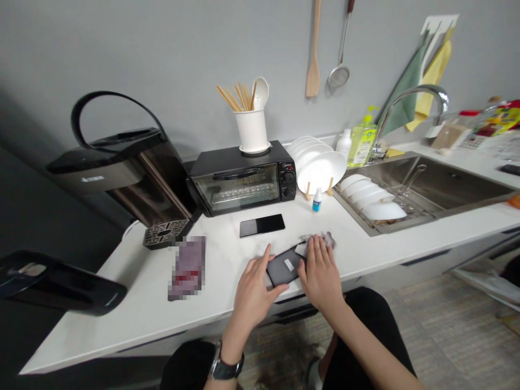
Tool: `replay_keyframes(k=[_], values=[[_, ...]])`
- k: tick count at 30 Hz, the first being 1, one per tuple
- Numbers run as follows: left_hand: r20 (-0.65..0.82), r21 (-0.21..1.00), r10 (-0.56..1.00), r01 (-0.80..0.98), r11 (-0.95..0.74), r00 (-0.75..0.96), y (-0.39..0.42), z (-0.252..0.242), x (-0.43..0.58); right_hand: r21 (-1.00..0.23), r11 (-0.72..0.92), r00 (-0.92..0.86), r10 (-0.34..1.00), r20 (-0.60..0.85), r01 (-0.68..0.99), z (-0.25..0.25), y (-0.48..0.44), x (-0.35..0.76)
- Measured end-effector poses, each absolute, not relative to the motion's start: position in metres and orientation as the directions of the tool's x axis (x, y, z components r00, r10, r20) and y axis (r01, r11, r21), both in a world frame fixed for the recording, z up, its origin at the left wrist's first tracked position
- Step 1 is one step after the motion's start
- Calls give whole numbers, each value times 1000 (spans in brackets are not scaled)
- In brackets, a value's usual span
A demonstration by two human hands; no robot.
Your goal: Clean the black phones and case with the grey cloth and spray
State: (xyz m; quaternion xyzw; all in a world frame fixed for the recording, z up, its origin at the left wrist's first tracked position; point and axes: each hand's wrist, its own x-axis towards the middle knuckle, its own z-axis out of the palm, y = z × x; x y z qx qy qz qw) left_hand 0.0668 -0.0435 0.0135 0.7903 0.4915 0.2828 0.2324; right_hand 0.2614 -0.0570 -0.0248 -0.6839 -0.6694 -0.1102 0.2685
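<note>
A dark grey, flat, phone-sized slab (280, 267) with a small white label lies on the white counter near its front edge. My left hand (255, 284) grips its left end, thumb on the near edge and fingers at the far side. Over the slab's right end, my right hand (320, 270) presses a crumpled greyish-white wipe (328, 239) under its fingers; part of the wipe sticks out beyond them. Just behind lies a black phone (262, 225), screen up. A small white spray bottle (317, 200) with a blue label stands farther back.
A toaster oven (244, 181) stands against the wall, carrying a white utensil holder (252, 131). To the left are a blurred purple packet (189, 269) and a black drinks machine (150, 179). Plates (323, 170) in a rack and a sink (455, 179) with bowls lie right.
</note>
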Motion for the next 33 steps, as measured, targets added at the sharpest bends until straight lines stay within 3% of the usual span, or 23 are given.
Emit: replay_keyframes(k=[8, 12, 15, 19, 23, 25, 29, 33], values=[[251, 619, 879, 631, -468, 406, -41, 5, 62, -409, 439, -267, 871, 412, 800, -1, -94, 199], [211, 615, 903, 667, -420, 374, -43, 9, 64, -433, 552, -415, 829, 374, 713, 2, -105, 229], [185, 647, 916, 658, -386, 356, -45, 14, 66, -363, 520, -390, 842, 373, 773, -6, -102, 273], [185, 657, 921, 654, -375, 343, -45, 18, 70, -275, 309, -168, 884, 437, 911, -19, -81, 313], [188, 660, 923, 653, -372, 335, -43, 19, 71, -273, 170, -17, 873, 487, 947, -21, -62, 291], [195, 663, 923, 649, -373, 332, -42, 16, 69, -301, 185, -13, 870, 492, 935, -18, -65, 259], [256, 651, 882, 603, -461, 397, -42, 8, 61, -388, 373, -172, 870, 463, 843, -7, -89, 202], [222, 655, 903, 630, -417, 368, -44, 8, 60, -407, 495, -321, 846, 425, 768, 1, -97, 220]])
